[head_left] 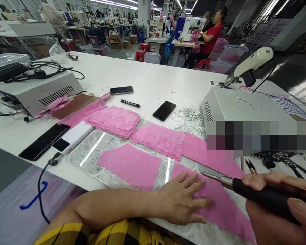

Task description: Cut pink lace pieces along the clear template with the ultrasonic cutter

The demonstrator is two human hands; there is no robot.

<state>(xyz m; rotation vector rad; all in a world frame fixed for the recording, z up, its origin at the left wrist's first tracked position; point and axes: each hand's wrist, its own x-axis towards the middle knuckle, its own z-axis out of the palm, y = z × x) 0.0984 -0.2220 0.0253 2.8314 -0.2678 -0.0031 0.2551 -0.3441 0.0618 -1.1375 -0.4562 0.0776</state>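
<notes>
My left hand [186, 199] lies flat with its fingers spread on a pink fabric piece [219, 200] at the front of the table. My right hand [277, 211] grips a black-handled tool with a slim metal tip [255, 192], like a soldering iron. Its tip is over the upper edge of that piece, just past my left fingertips; whether it touches the cloth I cannot tell. Left of my hand is another cut pink piece [132, 166]. Behind them are a pink lace stack [114, 120], a second lace stack [158, 137] and a plain pink strip [206, 151]. A grey-patterned, glossy sheet [91, 153] lies under the pieces.
A grey metal box [242, 105] stands at right, another vented box [46, 90] at left. Tangled white cord [191, 119], a phone [164, 111], a black marker [130, 103] and a white power bank [76, 136] with a cable lie on the white table. A person in red sits beyond.
</notes>
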